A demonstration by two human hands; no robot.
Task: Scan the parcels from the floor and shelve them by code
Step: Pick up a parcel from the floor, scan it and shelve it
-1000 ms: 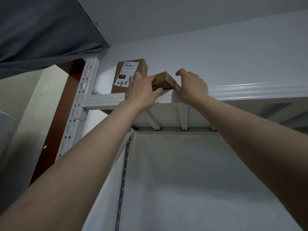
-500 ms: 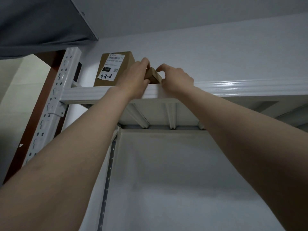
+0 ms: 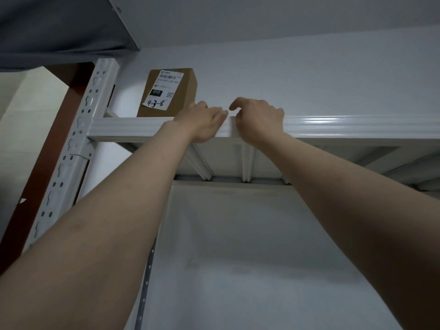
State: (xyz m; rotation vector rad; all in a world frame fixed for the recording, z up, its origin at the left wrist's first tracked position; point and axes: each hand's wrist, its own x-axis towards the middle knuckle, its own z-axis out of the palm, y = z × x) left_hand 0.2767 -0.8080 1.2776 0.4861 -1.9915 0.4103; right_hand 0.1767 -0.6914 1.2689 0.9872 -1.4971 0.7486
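On the top shelf (image 3: 333,127) the box (image 3: 166,96) stands upright, long axis vertical, label towards us. Our left hand (image 3: 200,122) and right hand (image 3: 258,120) rest at the shelf's edge, fingers loosely curled, pinching nothing. The small parcel we held has vanished behind that edge: shelved, we judge, its lie unseen.
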